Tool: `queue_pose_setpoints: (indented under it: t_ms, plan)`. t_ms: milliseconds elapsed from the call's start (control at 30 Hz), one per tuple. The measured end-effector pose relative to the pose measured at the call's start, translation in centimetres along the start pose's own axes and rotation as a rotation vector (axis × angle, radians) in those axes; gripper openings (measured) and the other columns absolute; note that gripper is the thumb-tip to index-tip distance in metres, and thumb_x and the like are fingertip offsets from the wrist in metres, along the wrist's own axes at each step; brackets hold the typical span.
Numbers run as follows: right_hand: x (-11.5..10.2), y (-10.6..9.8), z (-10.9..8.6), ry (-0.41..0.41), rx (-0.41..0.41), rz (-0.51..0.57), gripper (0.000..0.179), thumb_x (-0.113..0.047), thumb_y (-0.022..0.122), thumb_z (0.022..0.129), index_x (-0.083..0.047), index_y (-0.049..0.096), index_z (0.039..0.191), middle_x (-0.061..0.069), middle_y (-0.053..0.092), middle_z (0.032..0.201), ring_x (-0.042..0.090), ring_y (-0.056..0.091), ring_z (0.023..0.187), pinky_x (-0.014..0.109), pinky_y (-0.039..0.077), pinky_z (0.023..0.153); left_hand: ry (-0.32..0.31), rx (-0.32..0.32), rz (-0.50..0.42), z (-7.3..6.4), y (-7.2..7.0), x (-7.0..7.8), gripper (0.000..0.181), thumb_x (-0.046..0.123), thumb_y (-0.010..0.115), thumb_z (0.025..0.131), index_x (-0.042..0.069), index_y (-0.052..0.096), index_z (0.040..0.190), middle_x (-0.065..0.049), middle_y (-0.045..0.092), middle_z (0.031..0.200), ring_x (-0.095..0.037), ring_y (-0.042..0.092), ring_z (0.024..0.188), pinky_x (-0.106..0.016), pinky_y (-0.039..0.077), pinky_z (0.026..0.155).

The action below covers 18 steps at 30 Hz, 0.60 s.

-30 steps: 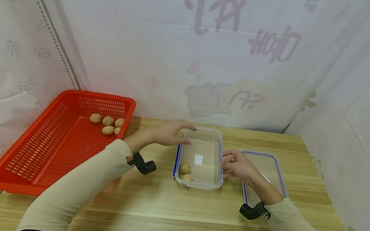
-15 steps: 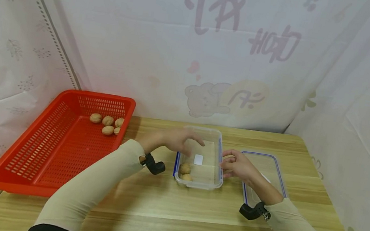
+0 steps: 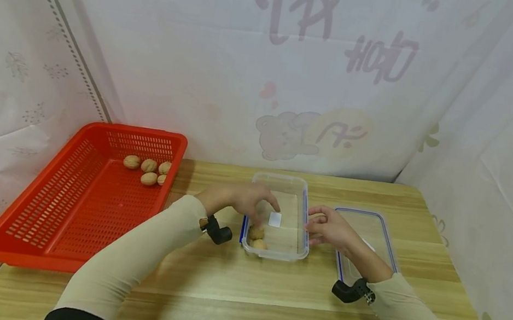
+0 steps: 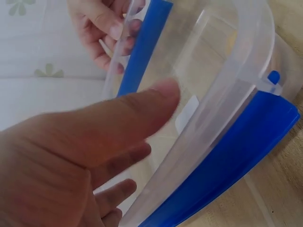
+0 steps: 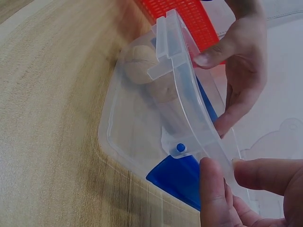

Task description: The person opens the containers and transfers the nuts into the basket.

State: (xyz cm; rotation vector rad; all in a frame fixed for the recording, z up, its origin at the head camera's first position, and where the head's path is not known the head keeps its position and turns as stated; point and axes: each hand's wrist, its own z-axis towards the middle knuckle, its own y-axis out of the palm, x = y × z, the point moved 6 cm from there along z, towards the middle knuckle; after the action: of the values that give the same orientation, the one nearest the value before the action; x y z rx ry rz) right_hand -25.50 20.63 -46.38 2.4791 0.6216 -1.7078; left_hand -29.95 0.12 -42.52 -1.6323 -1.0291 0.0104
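A clear plastic food container (image 3: 281,244) with blue side clips stands on the wooden table. Two walnuts (image 3: 259,244) lie in its near left corner, and through the wall in the right wrist view the walnuts (image 5: 138,64) show too. My left hand (image 3: 242,197) reaches over the left rim, fingers spread and pointing down inside. In the left wrist view the thumb (image 4: 156,101) and fingers are apart with nothing between them. On the opposite side, my right hand (image 3: 332,230) pinches the container's right rim between thumb and fingers (image 5: 214,191).
A red slotted basket (image 3: 88,218) sits at the left, with several walnuts (image 3: 150,166) in its far right corner. The container's clear lid (image 3: 367,221) with a blue seal lies at the right, partly under my right forearm. Patterned white cloth (image 3: 230,67) encloses the table's back and sides.
My left hand has moved right from beside the container's left rim to over its inside, then lower and nearer the walnuts. My right hand and the container have stayed put.
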Motion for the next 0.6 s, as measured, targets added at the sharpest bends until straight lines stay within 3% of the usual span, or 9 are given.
queue_pose_setpoints:
  t_ms: [233,433,500,600]
  plan:
    - [-0.1,0.1,-0.1,-0.001,-0.004,0.002,0.044,0.002,0.059,0.099,0.010,0.039,0.138,0.014,0.062,0.102,0.020,0.064,0.086,0.036,0.062,0.073,-0.083,-0.027,0.168,-0.1,0.4,0.5,0.052,0.029,0.086,0.084,0.017,0.070,0.131,-0.012,0.050,0.151,-0.037,0.024,0.150,-0.052,0.030,0.119]
    - [0.0,0.1,0.0,-0.011,-0.007,0.009,0.046,0.001,0.060,0.099,0.011,0.038,0.138,0.016,0.063,0.104,0.019,0.065,0.086,0.035,0.062,0.073,-0.122,-0.007,0.248,0.2,0.5,0.5,0.051,0.040,0.088,0.080,0.015,0.074,0.123,-0.005,0.063,0.132,-0.028,0.041,0.133,-0.040,0.037,0.112]
    - [0.0,0.1,0.0,-0.012,-0.010,0.012,0.046,0.001,0.060,0.099,0.011,0.038,0.138,0.016,0.063,0.104,0.019,0.065,0.086,0.036,0.062,0.073,-0.132,-0.019,0.268,0.3,0.8,0.3,0.050,0.044,0.085,0.083,0.016,0.075,0.123,-0.002,0.065,0.130,-0.027,0.043,0.134,-0.040,0.030,0.117]
    - [-0.1,0.1,0.0,-0.013,-0.013,0.009,0.046,0.001,0.060,0.099,0.011,0.038,0.138,0.015,0.062,0.103,0.019,0.064,0.086,0.035,0.062,0.073,-0.123,-0.038,0.289,0.5,1.2,0.3,0.045,0.046,0.078,0.089,0.017,0.074,0.124,0.003,0.068,0.129,-0.024,0.045,0.138,-0.041,0.012,0.125]
